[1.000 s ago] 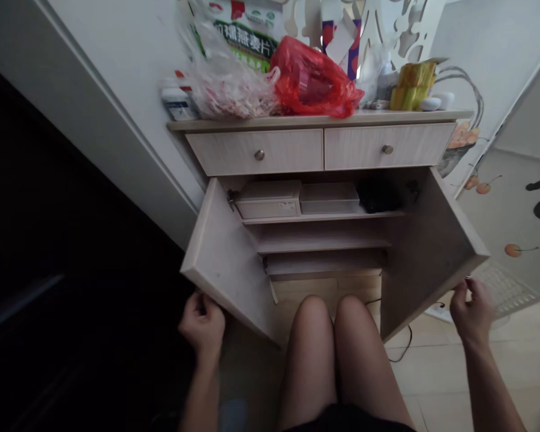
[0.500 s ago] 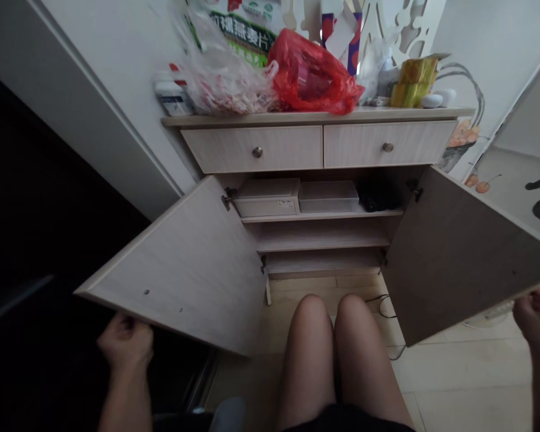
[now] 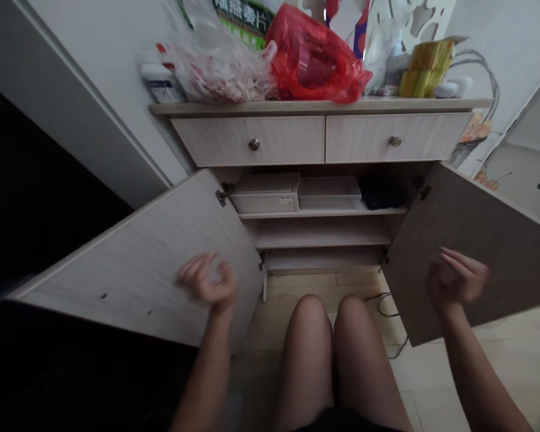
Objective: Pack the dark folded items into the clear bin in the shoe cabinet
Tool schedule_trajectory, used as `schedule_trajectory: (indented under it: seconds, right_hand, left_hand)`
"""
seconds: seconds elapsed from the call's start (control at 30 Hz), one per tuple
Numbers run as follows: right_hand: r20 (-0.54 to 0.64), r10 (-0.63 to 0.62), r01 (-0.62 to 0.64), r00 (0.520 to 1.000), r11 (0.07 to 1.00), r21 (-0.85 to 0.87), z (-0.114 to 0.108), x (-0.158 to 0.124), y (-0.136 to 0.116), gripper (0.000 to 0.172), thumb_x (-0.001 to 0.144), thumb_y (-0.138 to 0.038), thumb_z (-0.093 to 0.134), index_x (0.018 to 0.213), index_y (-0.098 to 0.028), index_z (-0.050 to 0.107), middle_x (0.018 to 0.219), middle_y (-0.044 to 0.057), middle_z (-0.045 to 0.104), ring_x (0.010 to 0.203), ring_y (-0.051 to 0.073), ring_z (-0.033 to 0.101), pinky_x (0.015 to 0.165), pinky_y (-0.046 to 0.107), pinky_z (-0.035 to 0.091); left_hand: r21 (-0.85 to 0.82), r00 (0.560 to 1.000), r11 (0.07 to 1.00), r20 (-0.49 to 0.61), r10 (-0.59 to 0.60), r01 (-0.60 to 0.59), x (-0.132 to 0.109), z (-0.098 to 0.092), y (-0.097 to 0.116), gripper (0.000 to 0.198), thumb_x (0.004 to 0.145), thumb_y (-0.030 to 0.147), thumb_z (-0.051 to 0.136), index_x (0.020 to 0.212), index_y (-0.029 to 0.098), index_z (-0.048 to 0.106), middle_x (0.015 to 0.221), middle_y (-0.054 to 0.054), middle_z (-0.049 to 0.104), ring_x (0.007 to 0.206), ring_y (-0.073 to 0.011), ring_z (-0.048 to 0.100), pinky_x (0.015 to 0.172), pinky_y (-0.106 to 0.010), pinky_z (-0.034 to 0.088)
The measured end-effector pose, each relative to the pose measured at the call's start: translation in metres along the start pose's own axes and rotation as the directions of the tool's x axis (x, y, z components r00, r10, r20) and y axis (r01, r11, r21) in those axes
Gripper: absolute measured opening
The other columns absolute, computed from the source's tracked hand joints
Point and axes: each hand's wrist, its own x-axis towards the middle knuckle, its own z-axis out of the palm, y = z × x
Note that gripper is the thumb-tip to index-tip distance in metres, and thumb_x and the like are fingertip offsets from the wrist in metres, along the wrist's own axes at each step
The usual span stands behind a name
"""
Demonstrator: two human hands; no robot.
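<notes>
Left hand (image 3: 204,282) floats in front of the left door (image 3: 130,270), right hand (image 3: 454,281) by the right door (image 3: 490,240), both hands half-curled and holding nothing, 2 doors wide open

Left hand (image 3: 204,281): motion-blurred, fingers indistinct. Right door (image 3: 477,240): cut by right edge. Dark item (image 3: 380,192) on top shelf (image 3: 324,212): unidentifiable. Box label (image 3: 287,201): too small to read.

A white wall (image 3: 103,60) borders a dark opening (image 3: 36,210) at left, and pale floor tiles (image 3: 526,348) lie below in dim light.
</notes>
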Motion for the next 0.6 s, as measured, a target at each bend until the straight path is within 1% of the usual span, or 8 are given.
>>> schedule_trajectory:
  seconds: [0.03,0.1,0.17,0.3,0.37,0.43,0.5,0.6]
  right_hand:
    - [-0.029,-0.073,0.075,0.997,0.994,0.079,0.03,0.012,-0.016,0.014,0.096,-0.036,0.057,0.1,-0.028,0.067,0.09,0.007,0.075,0.081,0.024,0.069,0.079,0.04,0.05]
    - [0.175,-0.121,0.09,0.977,0.981,0.174,0.091,0.036,-0.04,0.019,0.1,-0.031,0.05,0.104,-0.025,0.068,0.1,0.008,0.076,0.091,0.023,0.069,0.087,0.038,0.049]
    - [0.419,-0.124,0.052,0.9,0.982,0.179,0.149,0.057,-0.052,0.03,0.103,-0.028,0.043,0.113,-0.02,0.07,0.11,0.013,0.074,0.099,0.024,0.067,0.089,0.038,0.048]
    - [0.823,-0.035,0.072,0.567,0.997,-0.007,0.232,0.074,-0.052,0.036,0.103,-0.027,0.045,0.13,-0.014,0.065,0.132,0.019,0.065,0.112,0.029,0.062,0.091,0.039,0.049]
    - [0.908,0.049,0.092,0.417,0.991,-0.095,0.254,0.074,-0.049,0.038,0.104,-0.028,0.046,0.136,-0.016,0.062,0.136,0.02,0.062,0.114,0.029,0.062,0.089,0.037,0.05]
    - [0.935,0.108,0.095,0.337,0.984,-0.149,0.266,0.073,-0.047,0.039,0.105,-0.029,0.046,0.139,-0.018,0.059,0.136,0.019,0.062,0.112,0.027,0.064,0.087,0.034,0.05]
    - [0.938,0.139,0.095,0.317,0.98,-0.177,0.271,0.072,-0.045,0.038,0.106,-0.028,0.043,0.137,-0.017,0.061,0.131,0.019,0.064,0.108,0.025,0.066,0.085,0.033,0.05]
    - [0.93,0.148,0.091,0.337,0.978,-0.189,0.268,0.074,-0.041,0.039,0.106,-0.026,0.038,0.129,-0.015,0.067,0.123,0.019,0.068,0.102,0.024,0.068,0.083,0.031,0.049]
  left_hand:
    - [0.014,0.999,0.999,0.037,0.038,-0.038,0.009,0.015,-0.004,0.039,0.092,0.049,0.063,0.12,0.024,0.07,0.106,-0.011,0.077,0.114,-0.03,0.067,0.099,-0.048,0.053]
    - [0.04,0.988,0.993,0.11,0.108,-0.113,0.03,0.047,-0.011,0.033,0.096,0.041,0.058,0.12,0.022,0.07,0.112,-0.013,0.076,0.117,-0.0293,0.066,0.101,-0.047,0.05]
    - [0.056,0.962,0.979,0.204,0.181,-0.196,0.056,0.084,-0.016,0.03,0.098,0.033,0.054,0.12,0.02,0.07,0.119,-0.014,0.074,0.12,-0.0287,0.064,0.104,-0.046,0.047]
    - [0.095,0.824,0.932,0.506,0.257,-0.349,0.106,0.153,-0.015,0.033,0.094,0.018,0.056,0.124,0.014,0.068,0.128,-0.017,0.071,0.124,-0.029,0.059,0.108,-0.045,0.04]
    - [0.16,0.761,0.918,0.62,0.193,-0.363,0.122,0.176,-0.015,0.032,0.093,0.013,0.054,0.121,0.01,0.069,0.122,-0.021,0.072,0.121,-0.0296,0.06,0.108,-0.046,0.037]
    - [0.213,0.734,0.914,0.667,0.123,-0.346,0.13,0.189,-0.018,0.028,0.093,0.01,0.051,0.112,0.008,0.071,0.111,-0.022,0.074,0.114,-0.0296,0.061,0.106,-0.047,0.036]
    - [0.226,0.732,0.918,0.675,0.094,-0.327,0.131,0.196,-0.023,0.028,0.093,0.008,0.047,0.103,0.009,0.073,0.102,-0.021,0.075,0.107,-0.0282,0.062,0.104,-0.047,0.035]
    - [0.213,0.73,0.924,0.677,0.096,-0.318,0.128,0.195,-0.028,0.029,0.095,0.008,0.046,0.098,0.014,0.074,0.097,-0.016,0.076,0.103,-0.0261,0.062,0.102,-0.045,0.035]
